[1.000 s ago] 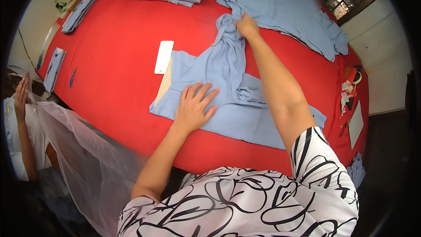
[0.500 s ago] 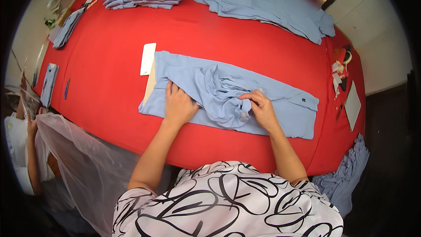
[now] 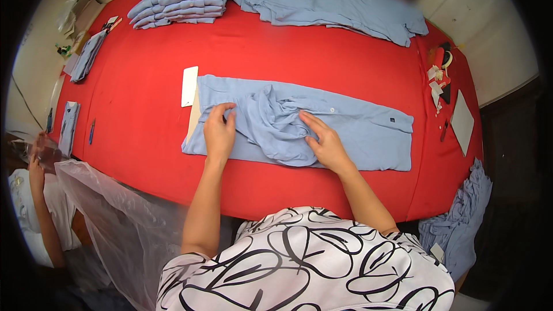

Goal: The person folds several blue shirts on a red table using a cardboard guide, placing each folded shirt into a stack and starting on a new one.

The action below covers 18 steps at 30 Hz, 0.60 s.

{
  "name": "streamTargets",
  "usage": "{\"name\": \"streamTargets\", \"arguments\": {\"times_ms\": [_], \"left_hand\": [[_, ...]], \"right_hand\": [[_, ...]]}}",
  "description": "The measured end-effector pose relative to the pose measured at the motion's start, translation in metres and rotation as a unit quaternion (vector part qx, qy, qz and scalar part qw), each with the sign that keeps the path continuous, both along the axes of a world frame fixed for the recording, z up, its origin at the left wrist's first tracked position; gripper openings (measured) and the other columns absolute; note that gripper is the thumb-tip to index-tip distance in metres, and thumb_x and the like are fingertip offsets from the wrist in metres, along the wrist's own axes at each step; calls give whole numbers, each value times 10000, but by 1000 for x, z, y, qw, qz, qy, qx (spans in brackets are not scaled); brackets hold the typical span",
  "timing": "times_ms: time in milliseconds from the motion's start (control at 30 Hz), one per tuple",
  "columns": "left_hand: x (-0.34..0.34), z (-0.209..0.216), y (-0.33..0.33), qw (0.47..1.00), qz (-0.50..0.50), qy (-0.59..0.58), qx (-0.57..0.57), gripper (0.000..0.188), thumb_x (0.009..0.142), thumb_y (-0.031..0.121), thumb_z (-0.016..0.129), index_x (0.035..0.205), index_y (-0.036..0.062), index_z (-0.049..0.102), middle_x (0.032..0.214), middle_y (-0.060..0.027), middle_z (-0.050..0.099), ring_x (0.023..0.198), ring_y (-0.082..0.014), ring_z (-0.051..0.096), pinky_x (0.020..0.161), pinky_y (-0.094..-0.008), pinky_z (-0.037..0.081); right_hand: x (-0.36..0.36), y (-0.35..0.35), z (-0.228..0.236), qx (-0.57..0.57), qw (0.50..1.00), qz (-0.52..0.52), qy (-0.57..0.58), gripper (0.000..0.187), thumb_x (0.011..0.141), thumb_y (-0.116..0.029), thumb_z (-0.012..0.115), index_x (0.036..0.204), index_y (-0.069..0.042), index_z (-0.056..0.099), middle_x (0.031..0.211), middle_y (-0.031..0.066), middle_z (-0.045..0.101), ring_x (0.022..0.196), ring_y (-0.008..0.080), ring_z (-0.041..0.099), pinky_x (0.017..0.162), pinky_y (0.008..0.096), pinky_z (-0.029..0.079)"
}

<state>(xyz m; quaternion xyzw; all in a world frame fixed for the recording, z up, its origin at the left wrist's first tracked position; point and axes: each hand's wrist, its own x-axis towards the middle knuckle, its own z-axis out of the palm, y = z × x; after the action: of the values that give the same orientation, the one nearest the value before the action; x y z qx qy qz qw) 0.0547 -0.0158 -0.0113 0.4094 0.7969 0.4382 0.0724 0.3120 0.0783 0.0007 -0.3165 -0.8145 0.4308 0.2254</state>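
A light blue shirt (image 3: 363, 129) lies partly folded on the red tabletop, its sleeve cloth bunched in the middle. Buttons and a small dark mark show toward its right end. Over the shirt's left part is my left hand (image 3: 219, 138), thumb apart from the fingers, with a small dark spot between them that I cannot make out. My right hand (image 3: 327, 147) rests against the right side of the bunched cloth, fingers stretched out and thumb apart. Beige board (image 3: 193, 116) shows along the shirt's left edge, beside a white card (image 3: 189, 86).
Folded blue shirts (image 3: 187, 6) are stacked at the far left, beside flat-laid shirts (image 3: 322, 0). A blue-handled tool (image 3: 91, 131) lies left. Tape (image 3: 447, 59) and paper scraps are at right. Another person's arm (image 3: 46, 213) is near clear plastic (image 3: 115, 219) at lower left.
My left hand has come out from the fold and lifted. My right hand has let go of the pinched cloth and moved left, its fingers now spread. The bunched cloth lies flatter.
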Motion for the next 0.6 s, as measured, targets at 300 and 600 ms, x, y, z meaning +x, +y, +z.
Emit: {"name": "streamTargets", "arguments": {"times_ms": [300, 600], "left_hand": [[-7, 4, 1, 984, 12, 176, -8, 353, 872, 230, 688, 1193, 87, 651, 1231, -124, 537, 1102, -326, 488, 957, -460, 396], [70, 0, 19, 925, -211, 295, -117, 722, 875, 463, 635, 1467, 110, 419, 1580, -147, 266, 1456, -401, 194, 1163, -586, 124]], "right_hand": [[-10, -14, -21, 293, 941, -107, -128, 493, 823, -187, 719, 1290, -84, 597, 1373, 83, 532, 900, 266, 533, 790, 367, 526], [92, 20, -40, 242, 921, -292, -93, 417, 910, -249, 642, 1292, -89, 586, 1365, 129, 517, 1207, 336, 471, 1046, 443, 374]]}}
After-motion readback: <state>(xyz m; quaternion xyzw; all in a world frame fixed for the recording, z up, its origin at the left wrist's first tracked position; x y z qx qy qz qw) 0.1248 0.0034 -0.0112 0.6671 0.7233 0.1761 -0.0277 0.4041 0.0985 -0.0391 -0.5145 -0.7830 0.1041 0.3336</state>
